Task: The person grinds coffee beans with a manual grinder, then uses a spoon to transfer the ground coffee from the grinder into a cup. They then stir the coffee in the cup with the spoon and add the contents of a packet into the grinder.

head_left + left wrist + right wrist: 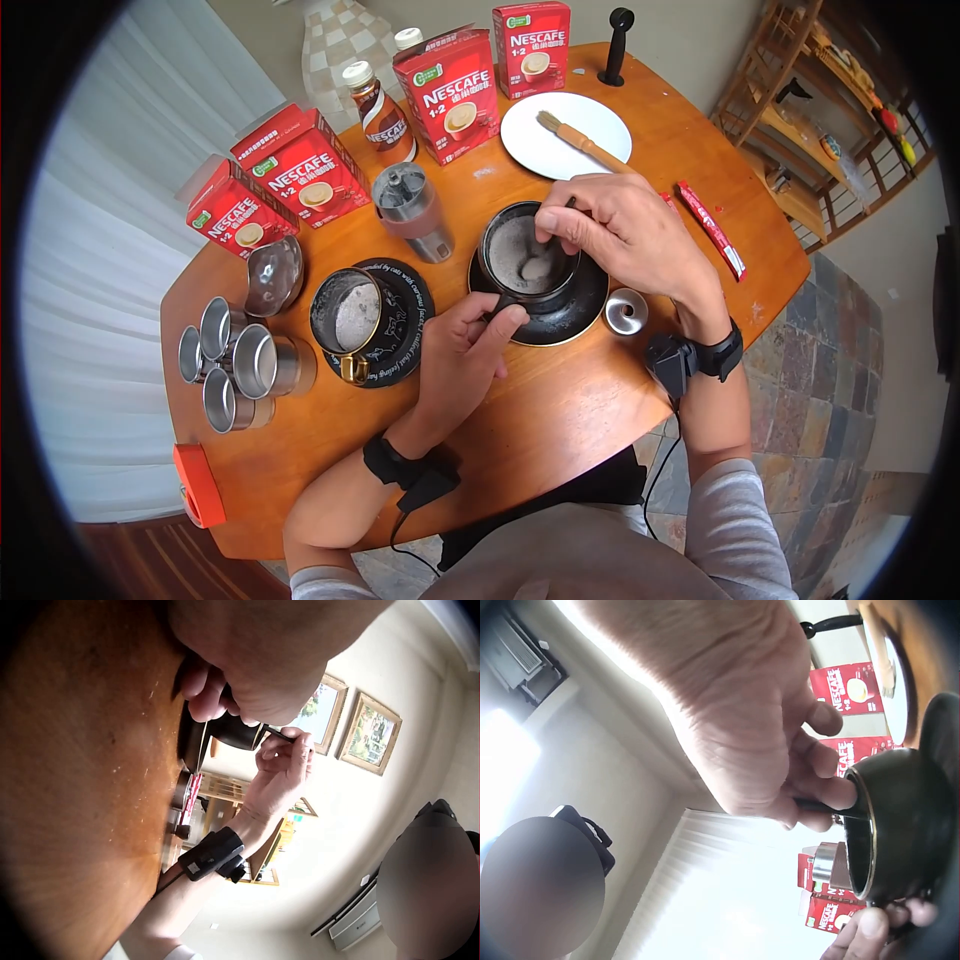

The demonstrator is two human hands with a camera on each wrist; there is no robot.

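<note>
A black cup (512,262) with greyish powdery contents stands on a black saucer (560,328). The left hand (465,350) pinches the cup's handle at its near side. Over the rim, the right hand (625,235) holds a thin dark utensil whose rounded end lies in the contents. In the right wrist view the right hand (757,742) grips the dark handle (829,810) above the cup (904,825). The left wrist view shows the left hand (247,660) close up beside the cup (238,733), with the right hand (281,776) beyond.
Left of the hands are a second cup (325,318) with powder, metal cups (256,362) and a glass bowl (275,275). Behind stand a grinder (415,215), a bottle (385,125), red boxes (450,95) and a white plate (520,130) bearing a brush (580,140). A metal ring (626,312) lies right.
</note>
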